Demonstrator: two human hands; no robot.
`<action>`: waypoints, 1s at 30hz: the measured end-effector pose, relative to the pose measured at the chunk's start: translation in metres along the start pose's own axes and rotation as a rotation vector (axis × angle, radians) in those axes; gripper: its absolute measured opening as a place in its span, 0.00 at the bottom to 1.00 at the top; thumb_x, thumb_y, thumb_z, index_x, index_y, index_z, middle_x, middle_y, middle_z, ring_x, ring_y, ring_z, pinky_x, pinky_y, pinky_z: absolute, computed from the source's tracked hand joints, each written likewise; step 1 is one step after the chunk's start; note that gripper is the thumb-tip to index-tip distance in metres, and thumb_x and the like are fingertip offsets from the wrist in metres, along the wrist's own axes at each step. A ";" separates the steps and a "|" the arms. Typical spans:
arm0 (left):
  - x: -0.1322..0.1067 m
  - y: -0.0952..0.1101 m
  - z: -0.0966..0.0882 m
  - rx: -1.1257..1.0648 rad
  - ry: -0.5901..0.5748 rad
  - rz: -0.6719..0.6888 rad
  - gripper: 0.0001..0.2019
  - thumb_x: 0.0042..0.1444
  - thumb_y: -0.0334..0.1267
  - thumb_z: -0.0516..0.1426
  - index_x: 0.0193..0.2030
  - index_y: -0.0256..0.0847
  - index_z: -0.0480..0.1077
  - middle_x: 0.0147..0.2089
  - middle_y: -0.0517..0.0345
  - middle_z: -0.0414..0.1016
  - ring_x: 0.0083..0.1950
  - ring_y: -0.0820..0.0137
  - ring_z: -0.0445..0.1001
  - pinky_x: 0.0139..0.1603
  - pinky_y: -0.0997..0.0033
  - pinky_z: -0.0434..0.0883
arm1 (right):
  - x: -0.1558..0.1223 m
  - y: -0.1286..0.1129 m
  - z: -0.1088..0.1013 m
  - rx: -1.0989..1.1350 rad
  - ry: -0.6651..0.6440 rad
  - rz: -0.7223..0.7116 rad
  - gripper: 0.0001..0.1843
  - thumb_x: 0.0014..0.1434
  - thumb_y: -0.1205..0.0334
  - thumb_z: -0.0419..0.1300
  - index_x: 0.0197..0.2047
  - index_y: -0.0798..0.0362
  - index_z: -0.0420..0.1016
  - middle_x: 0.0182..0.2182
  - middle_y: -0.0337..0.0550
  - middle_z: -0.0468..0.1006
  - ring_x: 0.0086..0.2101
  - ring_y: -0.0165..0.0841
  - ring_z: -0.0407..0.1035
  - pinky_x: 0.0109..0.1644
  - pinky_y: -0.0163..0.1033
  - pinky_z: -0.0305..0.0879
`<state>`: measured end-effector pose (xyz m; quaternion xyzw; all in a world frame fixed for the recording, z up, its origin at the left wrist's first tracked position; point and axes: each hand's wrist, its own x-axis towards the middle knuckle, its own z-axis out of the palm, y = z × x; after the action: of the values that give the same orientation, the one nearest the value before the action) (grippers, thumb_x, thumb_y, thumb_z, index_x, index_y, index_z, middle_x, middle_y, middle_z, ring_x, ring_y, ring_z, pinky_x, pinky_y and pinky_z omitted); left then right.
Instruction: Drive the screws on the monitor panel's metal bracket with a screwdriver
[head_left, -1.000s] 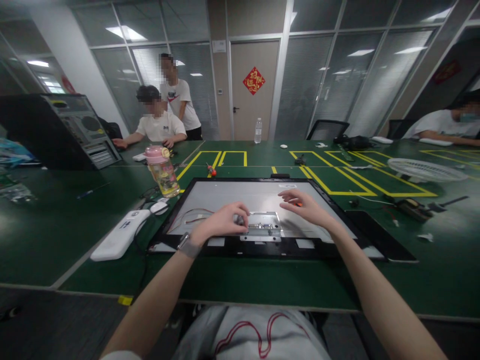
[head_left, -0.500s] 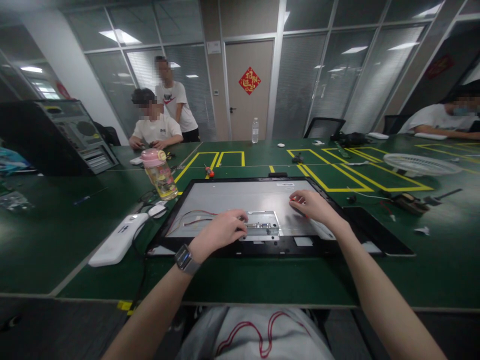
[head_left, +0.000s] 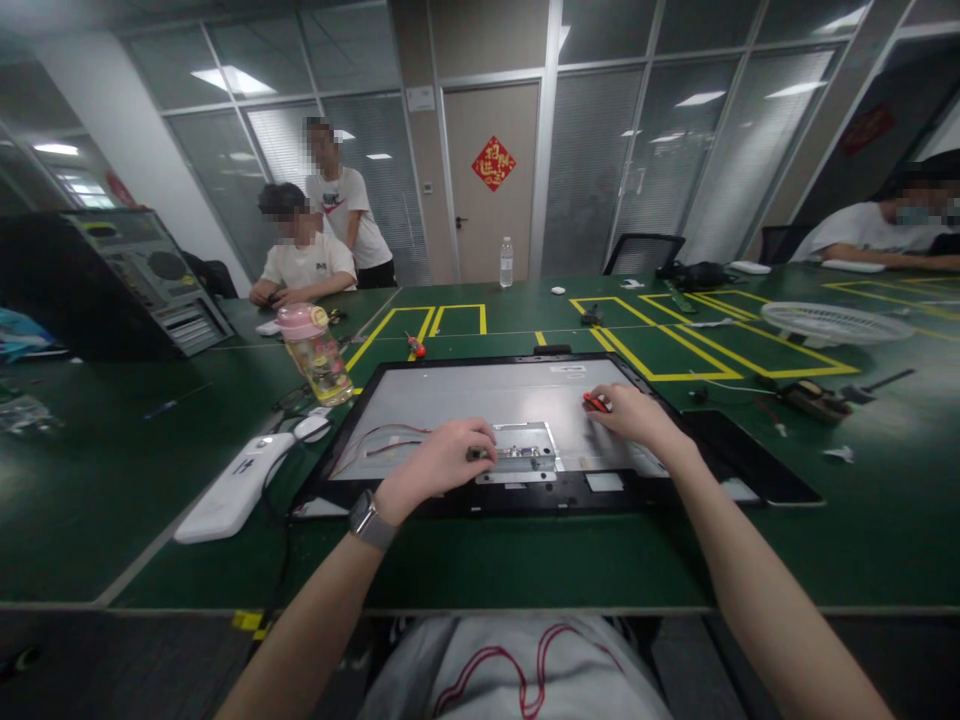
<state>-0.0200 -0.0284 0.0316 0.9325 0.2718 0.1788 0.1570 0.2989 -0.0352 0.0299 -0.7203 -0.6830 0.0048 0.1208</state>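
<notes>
A monitor panel (head_left: 450, 395) lies face down on the green table, its grey metal back up inside a black frame. A small metal bracket (head_left: 525, 450) sits near its front edge. My left hand (head_left: 442, 462), with a watch on the wrist, rests curled against the bracket's left end, fingertips pinched on something I cannot make out. My right hand (head_left: 634, 415) lies on the panel to the right, fingers closed around a small red-handled screwdriver (head_left: 597, 403). Red and white wires (head_left: 382, 440) run across the panel's left part.
A white casing (head_left: 232, 485) and a mouse (head_left: 311, 428) lie left of the panel, a pink-lidded bottle (head_left: 315, 352) behind them. A computer tower (head_left: 127, 280) stands far left. A fan grille (head_left: 829, 322) and tools lie at right. Other people sit at the table's far sides.
My right hand has closed on the red-handled screwdriver lying on the panel. My left hand has stayed at the bracket's left end. The camera tilted slightly.
</notes>
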 end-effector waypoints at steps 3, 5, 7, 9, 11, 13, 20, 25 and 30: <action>0.010 0.007 0.012 0.030 0.034 0.064 0.07 0.64 0.34 0.57 0.43 0.42 0.77 0.50 0.57 0.76 0.47 0.69 0.76 0.51 0.71 0.70 | 0.000 0.002 0.002 -0.024 -0.012 0.022 0.12 0.58 0.62 0.61 0.45 0.52 0.80 0.44 0.56 0.82 0.44 0.47 0.77 0.39 0.41 0.66; 0.019 0.013 0.023 0.139 0.012 0.119 0.08 0.66 0.35 0.55 0.43 0.41 0.77 0.49 0.55 0.76 0.47 0.68 0.75 0.50 0.70 0.70 | 0.000 0.002 0.002 -0.033 -0.021 0.030 0.14 0.57 0.63 0.61 0.46 0.53 0.80 0.45 0.57 0.82 0.45 0.48 0.77 0.40 0.41 0.66; 0.027 0.017 0.032 0.267 0.008 0.185 0.09 0.67 0.35 0.54 0.41 0.40 0.76 0.47 0.53 0.76 0.47 0.66 0.75 0.49 0.69 0.70 | 0.000 0.002 0.001 -0.039 -0.028 0.035 0.15 0.57 0.64 0.61 0.47 0.54 0.79 0.46 0.58 0.81 0.46 0.49 0.76 0.41 0.42 0.66; 0.032 0.019 0.036 0.371 0.003 0.238 0.09 0.67 0.35 0.54 0.39 0.39 0.76 0.45 0.53 0.76 0.45 0.66 0.74 0.47 0.68 0.70 | 0.000 0.002 0.001 -0.041 -0.034 0.037 0.15 0.57 0.63 0.61 0.48 0.54 0.79 0.46 0.58 0.81 0.47 0.50 0.76 0.42 0.42 0.67; 0.034 0.021 0.037 0.455 0.004 0.282 0.09 0.67 0.35 0.55 0.38 0.39 0.75 0.44 0.52 0.76 0.44 0.65 0.73 0.45 0.67 0.69 | 0.000 0.002 0.001 -0.041 -0.040 0.037 0.16 0.58 0.63 0.61 0.49 0.54 0.79 0.47 0.58 0.81 0.48 0.50 0.76 0.43 0.43 0.67; 0.034 0.023 0.036 0.523 0.011 0.315 0.08 0.66 0.34 0.56 0.37 0.38 0.74 0.42 0.52 0.75 0.44 0.65 0.72 0.44 0.66 0.69 | 0.001 0.003 0.001 -0.041 -0.046 0.036 0.16 0.57 0.63 0.61 0.50 0.53 0.78 0.48 0.58 0.81 0.48 0.51 0.76 0.43 0.43 0.67; 0.035 0.028 0.037 0.593 0.022 0.355 0.05 0.63 0.31 0.59 0.35 0.38 0.74 0.43 0.52 0.74 0.44 0.65 0.72 0.44 0.66 0.68 | 0.003 0.006 0.004 -0.056 -0.062 0.086 0.19 0.56 0.68 0.60 0.52 0.53 0.77 0.43 0.57 0.83 0.46 0.49 0.77 0.43 0.42 0.68; 0.036 0.029 0.038 0.594 0.053 0.346 0.05 0.62 0.30 0.59 0.34 0.36 0.74 0.42 0.54 0.74 0.43 0.67 0.72 0.43 0.67 0.69 | 0.004 0.008 0.009 -0.091 -0.082 0.176 0.20 0.54 0.72 0.61 0.52 0.60 0.77 0.37 0.61 0.83 0.44 0.52 0.78 0.41 0.44 0.68; 0.036 0.034 0.034 0.625 0.027 0.347 0.05 0.62 0.29 0.59 0.33 0.36 0.73 0.40 0.54 0.74 0.42 0.67 0.72 0.41 0.67 0.68 | 0.006 0.009 0.013 -0.119 -0.095 0.200 0.15 0.55 0.70 0.61 0.46 0.60 0.81 0.37 0.63 0.82 0.43 0.53 0.79 0.42 0.45 0.70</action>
<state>0.0375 -0.0421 0.0237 0.9653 0.1530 0.1232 -0.1721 0.3060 -0.0272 0.0171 -0.7897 -0.6117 0.0105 0.0445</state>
